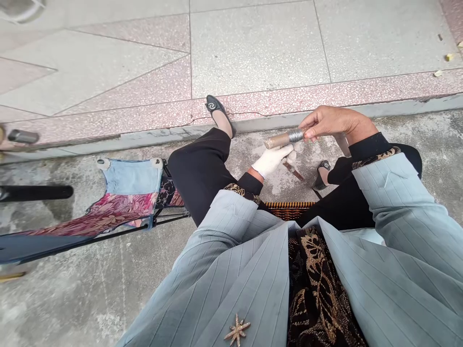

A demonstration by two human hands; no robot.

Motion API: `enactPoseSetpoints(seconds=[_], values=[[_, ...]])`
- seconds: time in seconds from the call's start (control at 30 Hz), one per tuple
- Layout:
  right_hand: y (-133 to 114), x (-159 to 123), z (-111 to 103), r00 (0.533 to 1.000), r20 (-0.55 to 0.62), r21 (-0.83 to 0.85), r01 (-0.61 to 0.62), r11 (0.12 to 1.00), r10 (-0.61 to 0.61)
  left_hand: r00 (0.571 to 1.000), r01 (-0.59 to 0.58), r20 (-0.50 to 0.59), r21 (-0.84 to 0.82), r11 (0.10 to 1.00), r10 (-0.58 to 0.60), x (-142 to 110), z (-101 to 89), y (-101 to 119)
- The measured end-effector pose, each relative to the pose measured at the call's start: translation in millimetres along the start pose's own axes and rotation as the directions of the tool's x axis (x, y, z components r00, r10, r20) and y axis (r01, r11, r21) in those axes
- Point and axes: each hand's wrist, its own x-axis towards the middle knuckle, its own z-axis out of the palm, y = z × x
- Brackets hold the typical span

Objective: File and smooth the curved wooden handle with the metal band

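Observation:
A short wooden handle (pixel 278 140) with silvery wire wound round one end lies almost level between my hands. My bare right hand (pixel 327 120) pinches it just past the wire, where a rusty-brown bit shows at the fingertips. Below the handle, my left hand (pixel 271 160) in a white glove is closed, its fingers curled up against the handle's underside. A narrow rusty-brown strip (pixel 293 171) slants down to the right from the glove's fingers. Whether the left hand grips that strip, the handle or both is hidden.
A folding chair (pixel 126 202) with floral and denim cloth stands at the left, near a black tube (pixel 39 193). A woven seat edge (pixel 289 207) shows between my legs. Beyond my feet a low step (pixel 253 124) rises to tiled paving (pixel 253 53). A dark cylinder (pixel 23 136) lies far left.

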Motion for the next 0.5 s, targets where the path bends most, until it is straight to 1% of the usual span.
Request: enactPoseSetpoints(seconds=[0.1,0.2,0.27,0.33,0.4,0.5], values=[[0,5,5,0.990,-0.138,0.066,0.011,0.998,-0.002,0.999,-0.031,0.029,-0.134,0.991,0.035,-2,2.9,-1],[0,8,6,0.964,-0.266,0.155,0.039,0.987,0.004,1.000,-0.009,0.007,-0.164,0.986,0.011,-2,4.0,1],[0,10,6,0.944,-0.329,0.208,0.053,0.977,0.019,0.999,0.047,0.004,-0.139,0.989,-0.047,-3,5.2,4],[1,11,6,0.931,-0.363,0.233,0.054,0.971,0.035,0.996,0.085,-0.017,-0.109,0.990,-0.087,-4,6.3,9],[2,14,7,0.923,-0.381,0.230,0.043,0.972,0.049,0.994,0.093,-0.052,-0.058,0.994,-0.096,-5,7.0,13],[6,22,10,0.906,-0.416,0.172,-0.003,0.985,0.075,0.993,0.080,-0.091,0.075,0.994,-0.073,-6,6.7,18]])
